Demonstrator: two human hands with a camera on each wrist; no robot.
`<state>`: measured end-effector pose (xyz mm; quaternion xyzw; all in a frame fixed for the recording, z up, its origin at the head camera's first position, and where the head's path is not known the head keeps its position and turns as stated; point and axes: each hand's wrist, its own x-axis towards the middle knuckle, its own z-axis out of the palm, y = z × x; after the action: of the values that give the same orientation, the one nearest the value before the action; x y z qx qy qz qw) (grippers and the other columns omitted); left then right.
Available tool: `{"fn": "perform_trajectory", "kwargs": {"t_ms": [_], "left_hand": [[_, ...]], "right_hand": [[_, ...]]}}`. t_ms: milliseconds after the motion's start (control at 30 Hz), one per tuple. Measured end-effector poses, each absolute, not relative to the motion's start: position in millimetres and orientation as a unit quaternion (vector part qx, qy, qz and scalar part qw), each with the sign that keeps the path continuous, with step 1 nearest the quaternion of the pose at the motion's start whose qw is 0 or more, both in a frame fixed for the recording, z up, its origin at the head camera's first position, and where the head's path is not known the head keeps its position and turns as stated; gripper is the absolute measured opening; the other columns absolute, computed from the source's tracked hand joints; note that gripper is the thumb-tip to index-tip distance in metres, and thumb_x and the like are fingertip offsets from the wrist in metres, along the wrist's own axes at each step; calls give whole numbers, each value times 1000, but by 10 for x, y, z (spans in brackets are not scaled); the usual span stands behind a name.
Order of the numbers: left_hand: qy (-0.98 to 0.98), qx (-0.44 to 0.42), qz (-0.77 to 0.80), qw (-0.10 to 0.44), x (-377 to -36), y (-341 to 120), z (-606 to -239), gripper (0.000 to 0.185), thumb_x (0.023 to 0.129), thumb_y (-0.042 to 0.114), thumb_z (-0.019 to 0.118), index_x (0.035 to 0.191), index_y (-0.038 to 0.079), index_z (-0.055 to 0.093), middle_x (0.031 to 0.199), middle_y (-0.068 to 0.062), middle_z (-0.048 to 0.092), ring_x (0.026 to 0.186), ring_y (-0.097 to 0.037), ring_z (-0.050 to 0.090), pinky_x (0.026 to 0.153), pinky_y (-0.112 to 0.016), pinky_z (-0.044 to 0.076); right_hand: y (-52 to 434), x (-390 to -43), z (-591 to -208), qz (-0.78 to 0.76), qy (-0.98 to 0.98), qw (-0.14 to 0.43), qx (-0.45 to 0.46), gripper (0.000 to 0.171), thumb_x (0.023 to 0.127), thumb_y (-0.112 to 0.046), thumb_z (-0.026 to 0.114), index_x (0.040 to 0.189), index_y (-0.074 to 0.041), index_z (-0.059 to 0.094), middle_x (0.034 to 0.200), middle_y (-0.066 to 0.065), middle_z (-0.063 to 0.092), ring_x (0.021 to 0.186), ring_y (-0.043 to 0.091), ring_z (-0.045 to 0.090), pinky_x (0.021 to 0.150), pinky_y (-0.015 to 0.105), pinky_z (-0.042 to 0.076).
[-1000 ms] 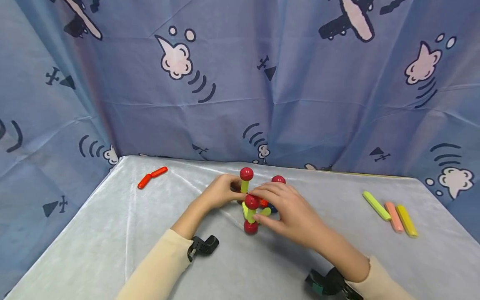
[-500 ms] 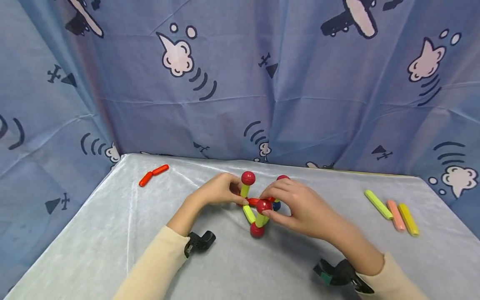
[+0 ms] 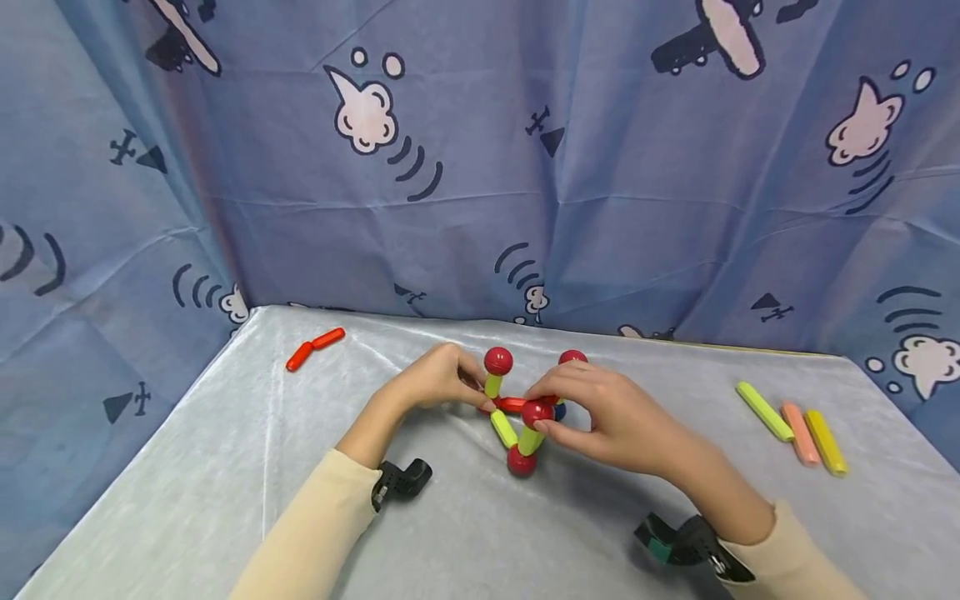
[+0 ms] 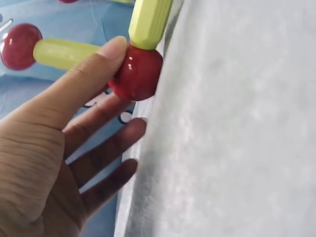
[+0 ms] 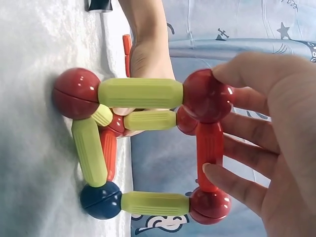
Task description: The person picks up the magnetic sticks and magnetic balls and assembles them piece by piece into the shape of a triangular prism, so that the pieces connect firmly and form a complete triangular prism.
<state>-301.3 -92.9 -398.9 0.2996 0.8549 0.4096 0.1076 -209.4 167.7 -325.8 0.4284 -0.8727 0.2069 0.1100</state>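
A frame of magnetic rods and balls stands on the table. My left hand (image 3: 438,385) pinches its rear left base ball, a red ball (image 4: 136,74), between thumb and forefinger; the other fingers spread below. From that ball rises a green upright rod (image 3: 492,385) topped by another red ball (image 3: 498,361). My right hand (image 3: 607,417) holds the front upper red ball (image 5: 207,95) with its thumb, and its fingers lie along the red top rod (image 5: 210,153). That rod meets a further red ball (image 5: 211,205). At the base are a blue ball (image 5: 101,200) and the front red ball (image 3: 522,461).
Two red rods (image 3: 315,348) lie at the back left of the table (image 3: 187,500). On the right lie a green rod (image 3: 765,411), a pink rod (image 3: 801,433) and a yellow rod (image 3: 827,442). A patterned blue curtain (image 3: 465,167) hangs behind.
My right hand has moved rightward with the front upper ball, and the front base ball has shifted right too. The left hand stays at its ball. More of the red base rod shows between the hands.
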Motion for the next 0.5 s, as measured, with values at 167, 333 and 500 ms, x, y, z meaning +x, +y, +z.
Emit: {"fn": "perform_trajectory", "kwargs": {"t_ms": [167, 333, 500], "left_hand": [[853, 296, 410, 126, -3059, -987, -3971, 30, 74, 23, 91, 99, 11, 80, 94, -1, 78, 82, -6, 69, 77, -22, 57], [878, 238, 413, 53, -3143, -1368, -3812, 37, 86, 22, 81, 119, 6, 74, 114, -10, 76, 103, -22, 72, 93, -35, 57], [949, 51, 290, -113, -3146, -2019, -3713, 32, 93, 14, 69, 125, 11, 70, 129, -16, 68, 121, -39, 63, 95, -56, 52]], "right_hand": [[1680, -2092, -3279, 212, -873, 117, 423, 27, 84, -22, 82, 110, -22, 73, 107, -15, 71, 103, 5, 65, 89, 35, 59], [1684, -2081, -3292, 211, -876, 124, 416, 27, 84, -23, 82, 110, -23, 73, 107, -15, 71, 102, 5, 65, 88, 35, 59], [1642, -2090, -3294, 215, -874, 125, 417, 26, 86, -24, 81, 110, -22, 73, 107, -15, 71, 102, 4, 64, 88, 33, 59]]}}
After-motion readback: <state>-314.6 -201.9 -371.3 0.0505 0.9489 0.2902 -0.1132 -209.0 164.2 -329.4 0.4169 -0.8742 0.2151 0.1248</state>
